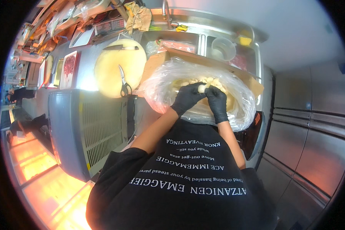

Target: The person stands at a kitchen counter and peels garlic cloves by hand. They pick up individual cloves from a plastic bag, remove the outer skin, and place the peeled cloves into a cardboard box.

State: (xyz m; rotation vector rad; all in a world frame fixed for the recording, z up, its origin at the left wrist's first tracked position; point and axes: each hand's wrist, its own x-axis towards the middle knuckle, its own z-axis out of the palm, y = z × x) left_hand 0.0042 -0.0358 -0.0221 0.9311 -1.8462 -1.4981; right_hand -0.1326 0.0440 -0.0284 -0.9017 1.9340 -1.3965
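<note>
Both hands wear black gloves and meet over a clear plastic bag (241, 83) that lines an opened cardboard box (156, 64). Between their fingertips is a pale, rounded food piece (201, 88); its exact kind is hard to tell. My left hand (189, 97) grips it from the left, fingers curled. My right hand (217, 100) pinches it from the right, where a narrower yellowish part shows. Behind the fingers, a heap of similar pale pieces (215, 82) lies in the bag. The gloves hide part of the heap.
Left of the box, a round cutting board (107, 70) carries a knife (118, 48) and scissors (123, 82). Beyond the box is a steel double sink (202, 43) holding a plastic tub (223, 49). A grey slatted appliance (86, 129) stands left; steel cabinet doors (310, 123) stand right.
</note>
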